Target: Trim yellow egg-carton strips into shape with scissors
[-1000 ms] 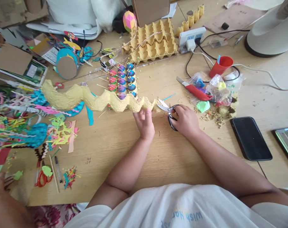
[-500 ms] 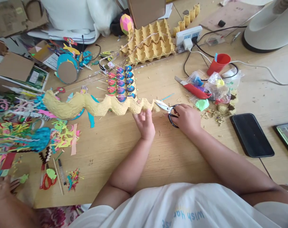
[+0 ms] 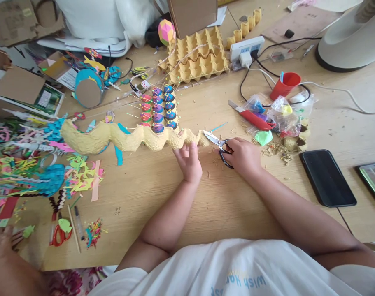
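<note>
A long, wavy strip of yellow egg carton (image 3: 122, 139) is held up over the table. My left hand (image 3: 189, 164) grips it from below near its right end, thumb and fingers closed on the pulp. My right hand (image 3: 243, 156) is closed around the dark handles of scissors (image 3: 217, 142). Their blades touch the strip's right tip. Just behind the strip stand rows of painted carton cups (image 3: 158, 107), red, purple and blue, with pins sticking out.
Egg trays (image 3: 196, 55) and a power strip (image 3: 246, 47) lie at the back. A red knife (image 3: 255, 118), red cup (image 3: 285, 85) and phone (image 3: 328, 177) are on the right. Paper scraps (image 3: 82, 172) lie left; another person's hand (image 3: 3, 242) rests at lower left.
The strip's left end has shifted slightly to the right. The scissors and my right hand have barely moved, with the blades still at the strip's tip.
</note>
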A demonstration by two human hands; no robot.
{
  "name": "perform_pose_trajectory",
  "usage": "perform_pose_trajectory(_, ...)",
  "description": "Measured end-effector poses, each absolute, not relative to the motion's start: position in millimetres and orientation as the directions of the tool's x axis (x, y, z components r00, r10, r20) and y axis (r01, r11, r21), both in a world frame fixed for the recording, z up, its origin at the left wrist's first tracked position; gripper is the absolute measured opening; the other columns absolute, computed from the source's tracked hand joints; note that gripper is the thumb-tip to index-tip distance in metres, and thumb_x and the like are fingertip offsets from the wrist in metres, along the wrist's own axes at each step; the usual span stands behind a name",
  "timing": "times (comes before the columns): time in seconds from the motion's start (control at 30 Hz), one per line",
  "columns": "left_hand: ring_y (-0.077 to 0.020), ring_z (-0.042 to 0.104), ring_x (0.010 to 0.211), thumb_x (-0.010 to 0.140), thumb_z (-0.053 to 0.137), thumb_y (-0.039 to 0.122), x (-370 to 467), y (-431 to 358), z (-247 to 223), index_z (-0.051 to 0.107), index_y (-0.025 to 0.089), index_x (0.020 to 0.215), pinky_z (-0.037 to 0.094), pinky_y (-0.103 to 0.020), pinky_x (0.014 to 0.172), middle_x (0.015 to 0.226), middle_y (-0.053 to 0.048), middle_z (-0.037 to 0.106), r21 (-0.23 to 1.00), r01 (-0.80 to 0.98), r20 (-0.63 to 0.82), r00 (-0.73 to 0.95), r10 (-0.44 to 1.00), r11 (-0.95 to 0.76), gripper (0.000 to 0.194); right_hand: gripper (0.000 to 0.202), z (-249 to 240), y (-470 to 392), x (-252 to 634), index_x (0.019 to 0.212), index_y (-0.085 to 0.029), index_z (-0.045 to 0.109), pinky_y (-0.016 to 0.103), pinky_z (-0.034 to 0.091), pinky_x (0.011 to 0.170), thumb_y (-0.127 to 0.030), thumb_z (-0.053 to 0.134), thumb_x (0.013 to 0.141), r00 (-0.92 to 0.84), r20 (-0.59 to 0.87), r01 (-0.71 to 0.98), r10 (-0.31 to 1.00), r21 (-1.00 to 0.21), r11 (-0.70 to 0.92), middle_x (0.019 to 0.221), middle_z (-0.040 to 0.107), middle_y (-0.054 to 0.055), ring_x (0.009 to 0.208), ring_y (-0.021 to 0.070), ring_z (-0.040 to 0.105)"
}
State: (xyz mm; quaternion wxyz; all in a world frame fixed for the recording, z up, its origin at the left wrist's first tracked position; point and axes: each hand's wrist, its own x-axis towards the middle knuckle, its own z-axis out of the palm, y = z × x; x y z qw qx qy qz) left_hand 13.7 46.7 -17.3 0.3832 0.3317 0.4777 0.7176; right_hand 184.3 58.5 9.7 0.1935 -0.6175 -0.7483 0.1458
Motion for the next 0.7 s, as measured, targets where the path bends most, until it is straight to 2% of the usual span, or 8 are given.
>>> perform_pose_trajectory(0.2,-0.0255,0.068,0.137,0.084,0.079,0.07,14,47,-18,0.049,0.037,0.146,0.06,-0.04,0.105,0.154,-0.01,0.066,0.947,-0.211,0.113,-0.481,0.869,-0.241,0.076,0.043,6,60,186,0.07,-0.023,0.051,0.033,0.025,0.064,-0.054,0.063,0.097,-0.148,0.1,0.838,0.984,-0.515,0.178,0.077,0.066,0.007,0.068,0.0188,0.052)
perform_pose_trajectory(0.33,-0.0256,0.07,0.134,0.084,0.08,0.069,14,47,-16,0.052,0.036,0.143,0.062,-0.038,0.1,0.151,-0.011,0.068,0.942,-0.241,0.099,-0.468,0.878,-0.235,0.073,0.046,2,62,188,0.069,-0.024,0.048,0.032,0.029,0.064,-0.059,0.059,0.097,-0.088,0.145,0.781,0.985,-0.604,0.159,0.075,0.065,0.007,0.069,0.0197,0.055)
perform_pose_trajectory(0.5,-0.0258,0.071,0.131,0.086,0.078,0.069,13,48,-14,0.055,0.034,0.139,0.062,-0.036,0.096,0.145,-0.01,0.071,0.931,-0.289,0.072,-0.451,0.89,-0.221,0.068,0.05,0,64,188,0.068,-0.026,0.041,0.033,0.028,0.063,-0.066,0.055,0.095,-0.062,0.141,0.745,0.988,-0.652,0.14,0.072,0.063,0.008,0.069,0.0201,0.053)
perform_pose_trajectory(0.7,-0.0264,0.068,0.133,0.09,0.074,0.068,11,51,-19,0.059,0.032,0.137,0.062,-0.035,0.093,0.141,-0.011,0.071,0.935,-0.276,0.094,-0.414,0.905,-0.223,0.061,0.05,-3,67,189,0.07,-0.026,0.047,0.032,0.033,0.064,-0.069,0.058,0.092,-0.077,0.193,0.677,0.978,-0.71,0.193,0.071,0.061,0.005,0.068,0.0203,0.053)
